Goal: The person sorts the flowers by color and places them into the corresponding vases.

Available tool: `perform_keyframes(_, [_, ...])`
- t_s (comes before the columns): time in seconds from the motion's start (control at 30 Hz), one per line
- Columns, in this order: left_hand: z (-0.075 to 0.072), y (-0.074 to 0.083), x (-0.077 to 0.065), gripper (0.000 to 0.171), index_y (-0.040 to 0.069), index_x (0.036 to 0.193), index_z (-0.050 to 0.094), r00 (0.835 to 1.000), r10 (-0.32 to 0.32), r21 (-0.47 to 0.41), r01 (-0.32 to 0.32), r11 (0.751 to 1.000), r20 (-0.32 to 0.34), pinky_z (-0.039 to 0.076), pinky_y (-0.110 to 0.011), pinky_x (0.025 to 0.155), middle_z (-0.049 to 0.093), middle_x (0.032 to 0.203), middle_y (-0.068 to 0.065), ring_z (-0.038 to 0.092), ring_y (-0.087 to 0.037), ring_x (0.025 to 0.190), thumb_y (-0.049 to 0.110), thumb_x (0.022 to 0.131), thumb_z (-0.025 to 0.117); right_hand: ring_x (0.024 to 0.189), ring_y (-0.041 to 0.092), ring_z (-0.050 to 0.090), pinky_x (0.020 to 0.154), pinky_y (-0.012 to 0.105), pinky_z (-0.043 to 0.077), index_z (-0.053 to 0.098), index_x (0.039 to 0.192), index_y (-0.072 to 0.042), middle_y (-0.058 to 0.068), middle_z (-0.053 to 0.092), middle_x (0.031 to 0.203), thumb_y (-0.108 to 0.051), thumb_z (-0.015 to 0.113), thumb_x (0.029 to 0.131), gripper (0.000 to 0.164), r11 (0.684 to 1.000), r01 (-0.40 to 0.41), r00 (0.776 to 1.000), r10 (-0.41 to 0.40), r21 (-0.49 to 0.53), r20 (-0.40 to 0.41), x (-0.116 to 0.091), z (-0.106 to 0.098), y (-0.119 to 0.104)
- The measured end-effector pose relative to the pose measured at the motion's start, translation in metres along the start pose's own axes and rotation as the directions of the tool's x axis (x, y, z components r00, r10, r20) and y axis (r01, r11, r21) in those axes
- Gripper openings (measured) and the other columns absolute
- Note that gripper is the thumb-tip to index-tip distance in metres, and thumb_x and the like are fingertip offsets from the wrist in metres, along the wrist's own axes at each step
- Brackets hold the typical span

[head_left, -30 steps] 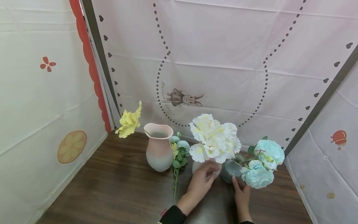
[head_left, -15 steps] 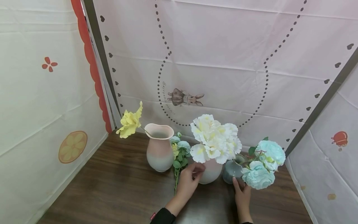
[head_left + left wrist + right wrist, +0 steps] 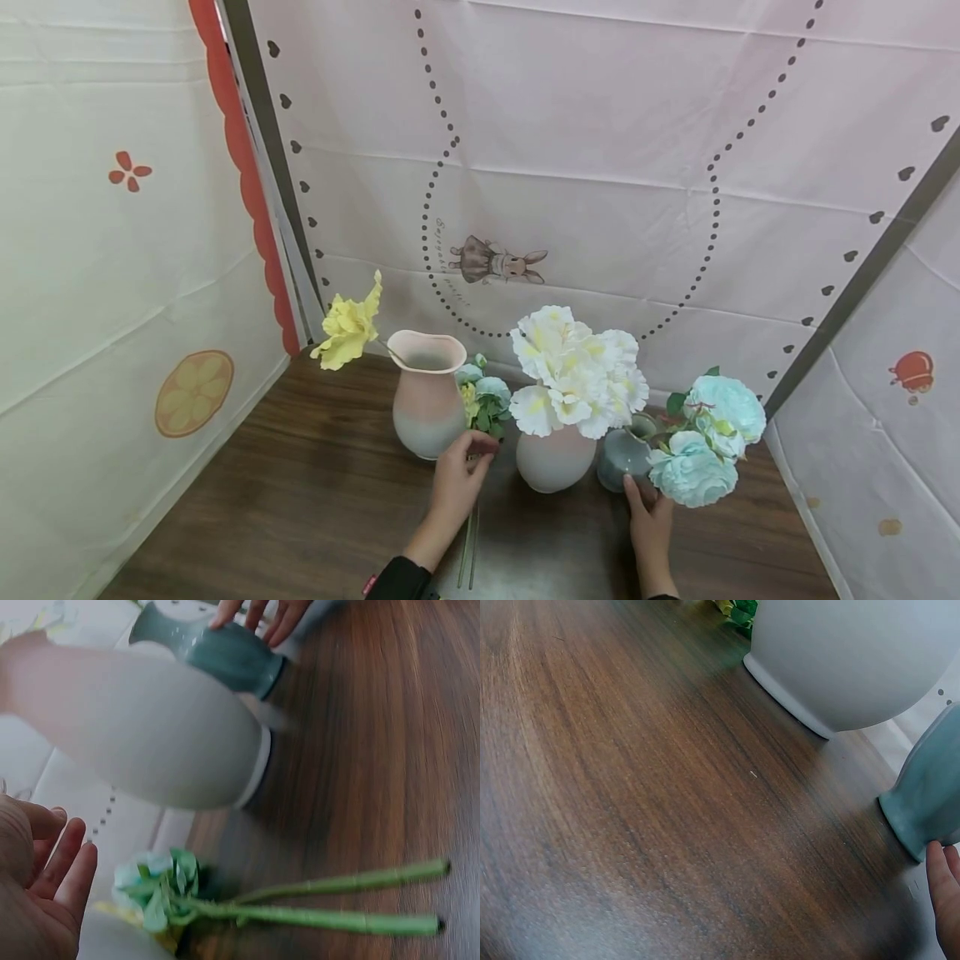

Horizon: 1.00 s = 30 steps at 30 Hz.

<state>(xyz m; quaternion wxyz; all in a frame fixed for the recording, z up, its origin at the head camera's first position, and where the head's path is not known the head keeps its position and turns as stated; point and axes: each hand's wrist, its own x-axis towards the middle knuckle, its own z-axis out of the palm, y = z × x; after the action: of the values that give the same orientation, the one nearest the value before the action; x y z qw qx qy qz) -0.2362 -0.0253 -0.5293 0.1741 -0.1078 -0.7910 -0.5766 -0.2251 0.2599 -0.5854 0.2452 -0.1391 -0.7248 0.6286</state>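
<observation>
My left hand (image 3: 453,479) hovers by a bunch of small blue and yellow artificial flowers (image 3: 489,400) lying on the table, its long green stems (image 3: 352,919) pointing toward me. In the left wrist view its fingers are loosely bent around nothing. With my right hand (image 3: 648,525) I touch the lower side of a small blue-green vase (image 3: 621,458); the fingertips (image 3: 936,862) look fairly straight there. Light blue artificial flowers (image 3: 693,468) lean out of that vase to the right. Between the hands stands a pink-white vase (image 3: 555,462) filled with white artificial flowers (image 3: 573,379).
A taller pink-to-white vase (image 3: 427,408) stands at the left, with one yellow artificial flower (image 3: 347,332) leaning out of its mouth. Printed cloth (image 3: 600,208) hangs behind and on both sides of the wooden table (image 3: 300,500).
My left hand has moved left from the middle vase, where it was among the white flowers' base, to the lying bunch. The bunch's stems have shifted slightly. My right hand stays put.
</observation>
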Motion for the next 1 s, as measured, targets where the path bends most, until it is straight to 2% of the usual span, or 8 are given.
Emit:
perform_keyframes(0.27, [-0.023,-0.015,-0.001,0.017,0.007,0.103,0.067,0.995,-0.085,-0.002,0.085,0.996,-0.046,0.061,-0.030,0.082,0.072,0.103,-0.011,0.071,-0.029,0.100,-0.004,0.090,0.068,0.150,0.038,0.021,0.123,0.059,0.015,0.021,0.157,-0.004,0.020,0.026,0.162,-0.018,0.062,0.098,0.073,1.000,0.004,1.000,-0.004,-0.007,0.002,0.001,-0.001,0.000])
perform_keyframes(0.77, [-0.060,-0.026,0.002,0.016,0.004,0.099,0.067,0.979,-0.107,0.061,0.120,0.991,-0.176,0.061,-0.029,0.079,0.073,0.100,-0.012,0.071,-0.030,0.096,-0.006,0.087,0.071,0.149,0.041,0.020,0.123,0.059,0.013,0.020,0.157,-0.003,0.023,0.024,0.162,-0.011,0.061,0.098,0.072,1.000,0.003,1.000,-0.004,-0.011,-0.012,0.004,0.000,0.006])
perform_keyframes(1.0, [-0.075,-0.026,0.004,0.017,0.002,0.100,0.065,0.964,-0.101,0.081,0.124,0.989,-0.245,0.062,-0.028,0.078,0.074,0.098,-0.012,0.072,-0.029,0.095,-0.007,0.086,0.071,0.150,0.038,0.021,0.122,0.060,0.017,0.019,0.158,-0.006,0.020,0.024,0.163,-0.021,0.061,0.100,0.073,0.999,-0.029,1.000,0.029,-0.012,0.004,0.001,0.000,0.001])
